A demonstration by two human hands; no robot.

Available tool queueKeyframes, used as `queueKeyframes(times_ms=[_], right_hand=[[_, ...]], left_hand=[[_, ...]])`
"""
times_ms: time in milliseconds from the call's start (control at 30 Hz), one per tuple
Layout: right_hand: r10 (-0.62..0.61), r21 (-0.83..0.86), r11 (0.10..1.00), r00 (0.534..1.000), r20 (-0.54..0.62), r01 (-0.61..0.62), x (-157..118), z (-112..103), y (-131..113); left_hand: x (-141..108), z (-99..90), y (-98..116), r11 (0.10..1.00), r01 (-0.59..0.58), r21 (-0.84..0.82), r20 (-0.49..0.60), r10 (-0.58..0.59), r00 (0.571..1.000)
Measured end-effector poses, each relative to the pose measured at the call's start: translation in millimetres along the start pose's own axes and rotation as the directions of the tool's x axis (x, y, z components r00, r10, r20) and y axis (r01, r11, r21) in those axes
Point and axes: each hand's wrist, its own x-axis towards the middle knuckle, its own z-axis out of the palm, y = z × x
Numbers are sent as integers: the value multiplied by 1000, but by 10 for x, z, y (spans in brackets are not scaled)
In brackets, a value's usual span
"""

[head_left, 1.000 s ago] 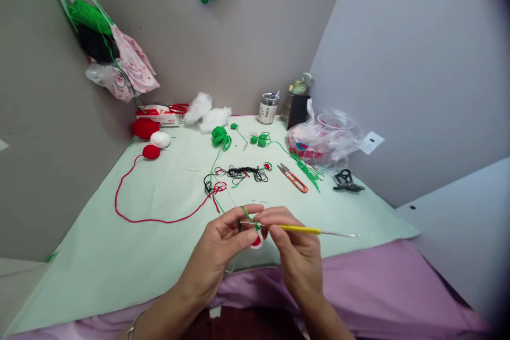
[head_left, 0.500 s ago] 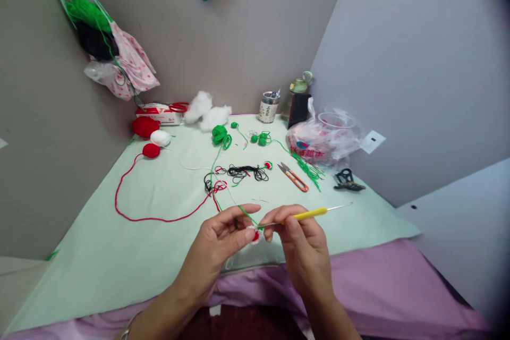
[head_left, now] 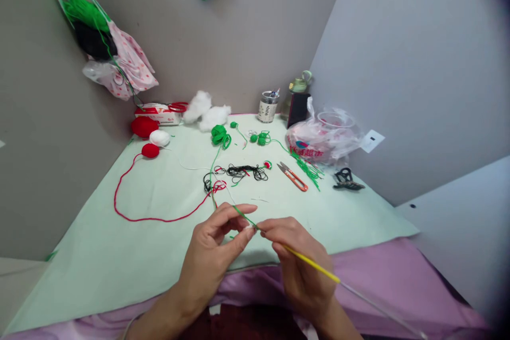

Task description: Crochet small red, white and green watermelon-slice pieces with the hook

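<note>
Near the table's front edge, my left hand (head_left: 217, 247) pinches a small white crocheted piece (head_left: 249, 229) between thumb and fingers, most of it hidden. Green yarn (head_left: 244, 215) runs over the raised left index finger down to the piece. My right hand (head_left: 305, 260) is closed on a yellow-handled crochet hook (head_left: 313, 263), its fingertips close to the piece. The hook's far metal end points down to the right; the working tip is hidden at the fingers.
Red yarn balls (head_left: 145, 127), a white ball (head_left: 160, 138), stuffing (head_left: 215, 118) and green yarn (head_left: 218, 135) lie farther back. Black yarn (head_left: 243, 171) and orange snips (head_left: 295, 178) lie mid-table. A plastic bag (head_left: 322, 138) and black hair clip (head_left: 348, 179) are at right.
The hook's far end has swung down and toward the right front as my right hand turned. The piece's red centre, visible earlier, is now hidden.
</note>
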Motion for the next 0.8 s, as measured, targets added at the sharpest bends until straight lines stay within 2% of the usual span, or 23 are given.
queueKeyframes(times_ms=[67, 167, 300, 367, 567, 800], right_hand=[[-38, -68, 997, 999, -3, 38, -15, 20, -2], [-16, -75, 997, 1000, -16, 14, -52, 57, 14], [86, 90, 993, 988, -126, -75, -82, 100, 62], [127, 167, 980, 983, -130, -105, -87, 113, 87], [139, 254, 961, 985, -106, -108, -83, 101, 108], [191, 287, 946, 974, -118, -151, -42, 64, 91]], left_hand=[[-15, 21, 3, 1000, 18, -17, -7, -18, 1000], [-33, 44, -3, 992, 76, -105, -9, -77, 997], [-32, 48, -18, 953, 163, -255, 50, -155, 987], [-28, 42, -21, 938, 190, -290, 102, -167, 981], [-7, 14, -28, 953, 221, -208, 213, -176, 961], [33, -48, -30, 973, 168, -161, 189, -137, 972]])
